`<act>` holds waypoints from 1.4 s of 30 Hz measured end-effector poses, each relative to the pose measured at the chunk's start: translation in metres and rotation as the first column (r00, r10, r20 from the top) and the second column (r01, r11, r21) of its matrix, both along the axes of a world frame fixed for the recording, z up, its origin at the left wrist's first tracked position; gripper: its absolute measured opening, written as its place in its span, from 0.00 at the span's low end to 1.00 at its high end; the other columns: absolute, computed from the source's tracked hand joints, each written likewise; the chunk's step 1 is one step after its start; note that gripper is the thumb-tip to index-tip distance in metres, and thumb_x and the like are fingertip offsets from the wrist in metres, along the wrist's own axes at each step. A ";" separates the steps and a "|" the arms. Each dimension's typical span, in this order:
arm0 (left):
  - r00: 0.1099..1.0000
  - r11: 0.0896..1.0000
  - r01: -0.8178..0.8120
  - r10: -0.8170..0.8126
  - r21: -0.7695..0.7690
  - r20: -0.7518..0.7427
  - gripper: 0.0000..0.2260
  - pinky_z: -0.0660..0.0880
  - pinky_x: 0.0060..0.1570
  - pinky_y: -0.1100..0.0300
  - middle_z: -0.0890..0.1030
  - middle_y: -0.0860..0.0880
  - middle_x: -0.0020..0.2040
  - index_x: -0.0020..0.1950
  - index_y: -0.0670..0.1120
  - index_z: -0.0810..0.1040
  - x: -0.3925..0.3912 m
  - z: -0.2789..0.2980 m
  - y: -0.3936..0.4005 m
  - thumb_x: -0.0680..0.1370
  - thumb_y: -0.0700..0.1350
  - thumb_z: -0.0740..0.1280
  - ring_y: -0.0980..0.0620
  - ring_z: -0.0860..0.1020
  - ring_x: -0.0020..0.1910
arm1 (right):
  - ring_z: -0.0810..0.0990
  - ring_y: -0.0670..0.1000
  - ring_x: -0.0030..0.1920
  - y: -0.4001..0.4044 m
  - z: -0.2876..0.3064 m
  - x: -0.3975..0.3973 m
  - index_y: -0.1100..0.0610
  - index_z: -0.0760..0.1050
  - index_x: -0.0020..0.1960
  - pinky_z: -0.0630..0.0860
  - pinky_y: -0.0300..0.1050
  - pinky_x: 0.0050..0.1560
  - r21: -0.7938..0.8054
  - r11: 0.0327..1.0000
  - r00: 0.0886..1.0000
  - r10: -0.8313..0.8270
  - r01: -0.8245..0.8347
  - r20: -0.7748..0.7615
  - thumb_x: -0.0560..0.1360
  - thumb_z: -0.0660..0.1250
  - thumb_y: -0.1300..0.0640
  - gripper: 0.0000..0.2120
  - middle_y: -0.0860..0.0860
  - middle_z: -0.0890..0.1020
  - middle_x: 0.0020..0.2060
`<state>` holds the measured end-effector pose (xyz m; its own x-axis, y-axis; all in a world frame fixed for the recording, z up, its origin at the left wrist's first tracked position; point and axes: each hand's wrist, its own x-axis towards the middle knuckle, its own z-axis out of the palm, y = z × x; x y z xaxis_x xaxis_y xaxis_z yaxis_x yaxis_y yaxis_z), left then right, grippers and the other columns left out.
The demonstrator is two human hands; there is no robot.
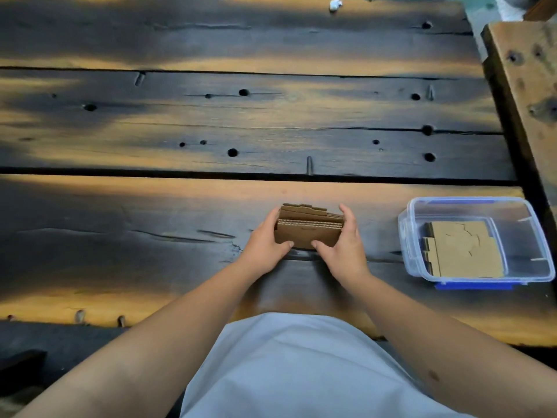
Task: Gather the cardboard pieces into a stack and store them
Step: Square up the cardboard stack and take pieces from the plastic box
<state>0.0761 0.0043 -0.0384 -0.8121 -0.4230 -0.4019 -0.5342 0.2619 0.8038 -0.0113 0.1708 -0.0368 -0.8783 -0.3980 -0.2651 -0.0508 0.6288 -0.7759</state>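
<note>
A stack of brown corrugated cardboard pieces (309,229) stands on edge on the dark wooden table (211,122), just in front of me. My left hand (266,247) grips its left end and my right hand (343,247) grips its right end, thumbs on the near face. To the right sits a clear plastic box (539,236) with blue clips. More cardboard pieces (465,250) lie flat inside it.
A rough wooden beam (527,86) rises along the table's right edge behind the box. The planks have holes and deep gaps between them. A small white scrap (335,3) lies at the far edge. My light-coloured shirt fills the bottom of the view.
</note>
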 end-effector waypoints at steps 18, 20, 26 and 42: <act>0.959 0.886 -0.241 0.280 0.395 -0.044 0.05 0.74 0.62 0.44 0.84 0.46 0.51 0.50 0.50 0.80 -0.013 0.014 0.019 0.78 0.49 0.66 0.47 0.81 0.52 | 0.78 0.57 0.54 0.011 0.014 -0.015 0.56 0.67 0.61 0.76 0.52 0.54 0.129 0.987 0.995 0.101 -0.099 -0.006 0.72 0.74 0.55 0.23 0.56 0.80 0.55; 0.953 0.870 -0.259 0.300 0.420 -0.033 0.06 0.75 0.61 0.42 0.84 0.46 0.50 0.49 0.50 0.80 -0.014 0.014 0.019 0.76 0.51 0.67 0.46 0.82 0.52 | 0.78 0.55 0.54 0.015 0.018 -0.018 0.56 0.67 0.64 0.75 0.50 0.56 0.105 0.985 0.990 0.129 -0.134 0.049 0.70 0.75 0.53 0.27 0.54 0.80 0.55; 0.955 0.883 -0.268 0.297 0.385 -0.017 0.11 0.74 0.62 0.45 0.85 0.50 0.49 0.49 0.52 0.80 -0.013 0.013 0.021 0.73 0.55 0.66 0.50 0.82 0.52 | 0.80 0.51 0.54 0.025 0.038 -0.041 0.53 0.74 0.64 0.74 0.51 0.61 -0.017 0.964 0.957 0.264 -0.264 0.121 0.79 0.65 0.53 0.14 0.50 0.82 0.54; 0.961 0.901 -0.240 0.274 0.361 -0.045 0.11 0.71 0.66 0.47 0.84 0.49 0.56 0.60 0.48 0.80 -0.003 0.020 0.026 0.80 0.48 0.63 0.50 0.80 0.59 | 0.77 0.47 0.42 0.021 0.060 -0.061 0.48 0.78 0.43 0.75 0.41 0.47 -0.208 0.969 0.979 0.161 -0.134 0.121 0.75 0.70 0.62 0.08 0.47 0.81 0.39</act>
